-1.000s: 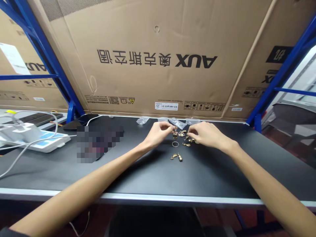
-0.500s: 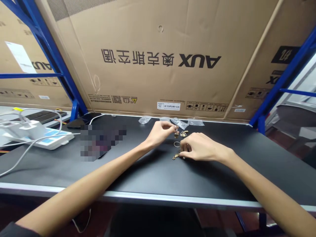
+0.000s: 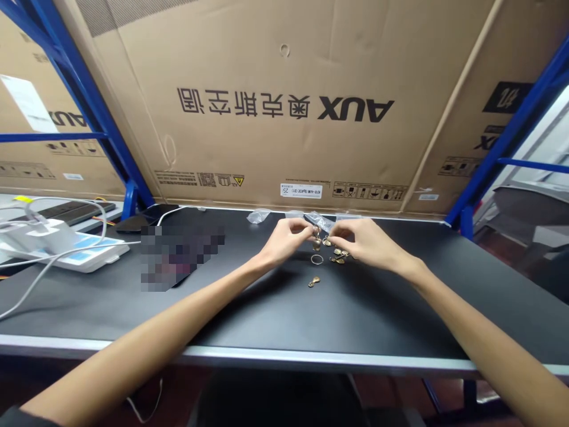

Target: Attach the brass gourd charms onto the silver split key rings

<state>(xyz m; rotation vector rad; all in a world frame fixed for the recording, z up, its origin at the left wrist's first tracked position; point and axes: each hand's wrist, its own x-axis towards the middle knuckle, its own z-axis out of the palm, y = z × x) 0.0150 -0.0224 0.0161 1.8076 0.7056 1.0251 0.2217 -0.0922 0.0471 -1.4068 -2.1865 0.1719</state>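
Right hand drawn back up, just right of the brass charm pinched in the fingers of the left hand; right fingers curled, any grip unclear.

Pixelated blur on the desk, brass pieces too small to identify, left hand and right hand hiding their grip

Dull brass-tone charms, matt blk benchtop, clear plastic film
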